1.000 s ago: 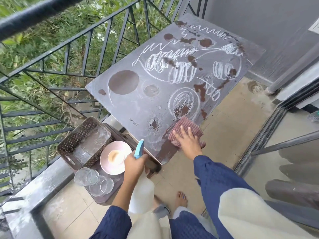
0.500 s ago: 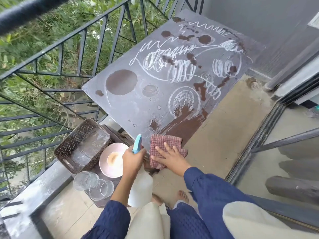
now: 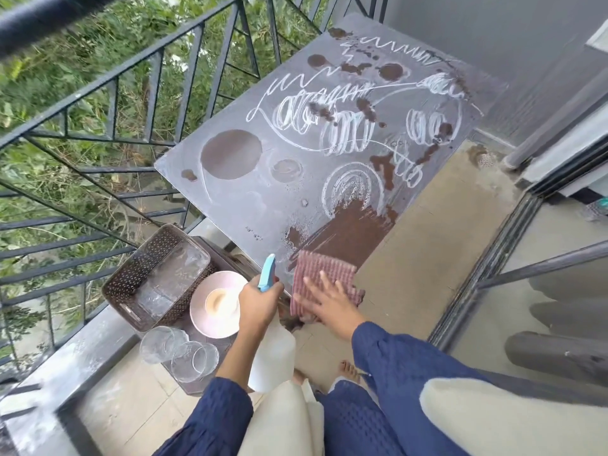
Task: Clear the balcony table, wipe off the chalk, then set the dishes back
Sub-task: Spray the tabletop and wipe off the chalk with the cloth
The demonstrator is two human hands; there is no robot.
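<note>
Right hand, fingers spread flat, presses red checked cloth on near corner of table; cloth partly overhangs the edge. Dark wet streak just beyond cloth. Left hand grips spray bottle by its neck, just left of cloth. Chalk scribbles cover far half. Plate with cup, basket and two glasses sit low, near left of table.

A home balcony: a black metal railing over green foliage, tiled floor, a sliding door track and a small desk.
</note>
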